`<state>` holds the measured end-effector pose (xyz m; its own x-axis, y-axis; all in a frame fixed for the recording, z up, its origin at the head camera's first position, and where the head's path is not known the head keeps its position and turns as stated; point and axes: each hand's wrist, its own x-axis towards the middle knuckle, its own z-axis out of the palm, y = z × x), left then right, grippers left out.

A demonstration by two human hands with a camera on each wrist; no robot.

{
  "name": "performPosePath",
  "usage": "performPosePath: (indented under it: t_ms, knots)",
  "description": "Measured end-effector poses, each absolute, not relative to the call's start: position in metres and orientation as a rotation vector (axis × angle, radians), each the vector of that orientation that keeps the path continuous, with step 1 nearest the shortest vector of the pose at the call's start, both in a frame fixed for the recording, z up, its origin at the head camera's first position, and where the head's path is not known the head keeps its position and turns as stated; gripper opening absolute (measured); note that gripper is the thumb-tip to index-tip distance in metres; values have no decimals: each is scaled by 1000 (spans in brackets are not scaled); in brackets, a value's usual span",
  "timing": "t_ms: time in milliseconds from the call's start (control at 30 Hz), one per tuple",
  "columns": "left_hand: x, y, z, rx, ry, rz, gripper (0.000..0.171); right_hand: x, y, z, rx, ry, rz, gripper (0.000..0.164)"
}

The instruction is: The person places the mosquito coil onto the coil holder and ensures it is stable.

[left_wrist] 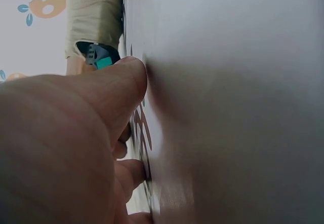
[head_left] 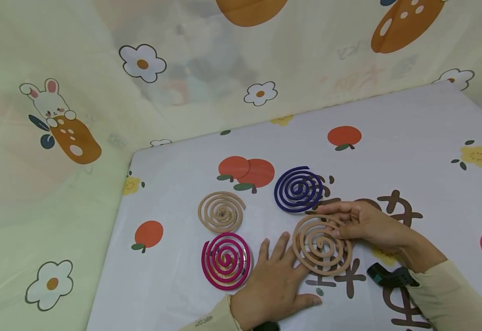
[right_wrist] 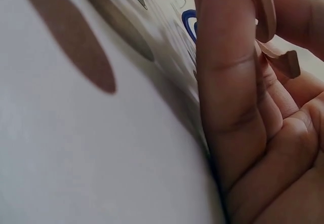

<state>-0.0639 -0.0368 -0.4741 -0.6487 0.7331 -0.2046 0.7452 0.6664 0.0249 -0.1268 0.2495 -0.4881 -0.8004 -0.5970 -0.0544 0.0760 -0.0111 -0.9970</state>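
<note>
A tan mosquito coil point(head_left: 322, 246) is held between the thumb and fingers of my right hand point(head_left: 373, 225). In the right wrist view, the broken-looking end of this coil point(right_wrist: 289, 64) pokes out between the fingers. My left hand point(head_left: 275, 282) lies palm down on the table with its fingers spread, and the held coil's left edge overlaps its fingers. Left of that hand lies a magenta coil point(head_left: 226, 259), with shiny bits showing beneath it. A second tan coil point(head_left: 221, 213) lies just behind the magenta one. Farther back, near my right fingertips, is a dark blue coil point(head_left: 298, 189).
A white cloth printed with fruit, flowers and brown lettering covers the table point(head_left: 174, 285). Pale printed sheeting point(head_left: 199, 105) rises along the back and left sides. A black wrist device point(head_left: 391, 276) sits at my right cuff.
</note>
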Motion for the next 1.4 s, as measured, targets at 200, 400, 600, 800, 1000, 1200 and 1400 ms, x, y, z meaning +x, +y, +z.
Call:
performPosePath:
  t_ms: [200, 400, 600, 800, 1000, 1200, 1400]
  knots:
    - [-64, -37, -475, 1200, 2681, -100, 92, -126, 248, -488, -579, 1765, -1867, 49]
    - [-65, -38, -475, 1191, 2666, -97, 91, -126, 248, -487, -573, 1771, -1836, 49]
    - [-66, -38, -475, 1177, 2659, -92, 90, -127, 248, -486, -571, 1770, -1828, 49]
    - [-66, -38, -474, 1172, 2635, -76, 89, -125, 249, -486, -566, 1757, -1833, 49]
    - [-65, -37, -473, 1176, 2635, -75, 89, -124, 250, -486, -574, 1738, -1846, 49]
    - [-64, -37, -473, 1180, 2653, -85, 90, -125, 249, -488, -584, 1753, -1848, 49]
    - [-64, -37, -475, 1181, 2660, -84, 90, -125, 249, -487, -556, 1797, -1830, 49]
